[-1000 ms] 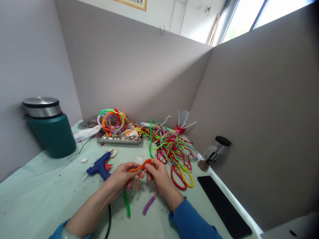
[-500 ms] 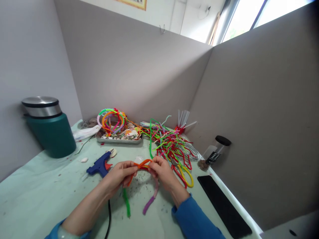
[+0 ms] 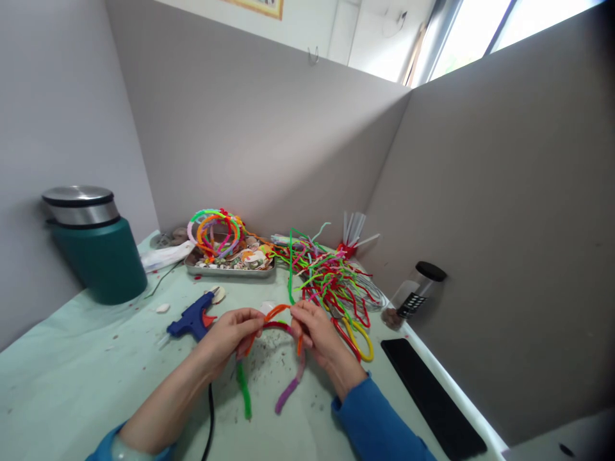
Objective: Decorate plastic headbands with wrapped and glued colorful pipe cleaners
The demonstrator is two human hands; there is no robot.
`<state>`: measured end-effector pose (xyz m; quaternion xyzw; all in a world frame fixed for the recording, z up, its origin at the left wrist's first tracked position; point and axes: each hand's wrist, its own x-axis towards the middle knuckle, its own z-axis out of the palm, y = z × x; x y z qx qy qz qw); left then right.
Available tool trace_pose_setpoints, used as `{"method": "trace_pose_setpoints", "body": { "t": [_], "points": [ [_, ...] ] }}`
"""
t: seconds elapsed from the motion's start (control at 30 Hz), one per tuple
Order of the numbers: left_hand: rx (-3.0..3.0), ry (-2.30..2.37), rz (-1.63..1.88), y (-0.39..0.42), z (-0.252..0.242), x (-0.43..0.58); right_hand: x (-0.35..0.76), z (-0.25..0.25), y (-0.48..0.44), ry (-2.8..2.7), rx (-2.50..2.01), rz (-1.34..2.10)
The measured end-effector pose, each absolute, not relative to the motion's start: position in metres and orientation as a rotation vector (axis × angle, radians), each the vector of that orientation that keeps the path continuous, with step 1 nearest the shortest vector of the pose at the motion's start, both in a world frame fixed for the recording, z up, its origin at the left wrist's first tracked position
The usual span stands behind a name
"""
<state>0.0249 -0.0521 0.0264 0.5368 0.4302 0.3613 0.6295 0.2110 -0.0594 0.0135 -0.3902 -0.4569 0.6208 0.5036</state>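
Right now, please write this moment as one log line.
left hand, right hand: holding orange pipe cleaner | glue gun: on table

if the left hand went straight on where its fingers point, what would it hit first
Probably the right hand, just across from its fingertips, past the orange pipe cleaner that the left hand pinches; depth is unclear from this one view.

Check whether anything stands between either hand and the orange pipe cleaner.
Nothing visible does: the left hand and right hand both hold the orange pipe cleaner. The blue glue gun lies left of the hands, not in between.
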Motion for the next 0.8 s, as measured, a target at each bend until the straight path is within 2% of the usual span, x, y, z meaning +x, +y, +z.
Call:
{"method": "trace_pose_setpoints", "body": {
  "t": [0.37, 0.6, 0.8],
  "points": [
    [1.347, 1.187, 0.883, -0.057, 0.029, 0.033, 0.2, 0.012, -0.066, -1.249, -0.994, 1.343],
    [1.519, 1.091, 0.907, -0.057, 0.028, 0.037, 0.188, 0.014, -0.071, -1.267, -1.058, 1.339],
    [1.803, 1.239, 0.906, -0.057, 0.021, 0.036, 0.185, 0.01, -0.07, -1.229, -1.052, 1.332]
  ]
}}
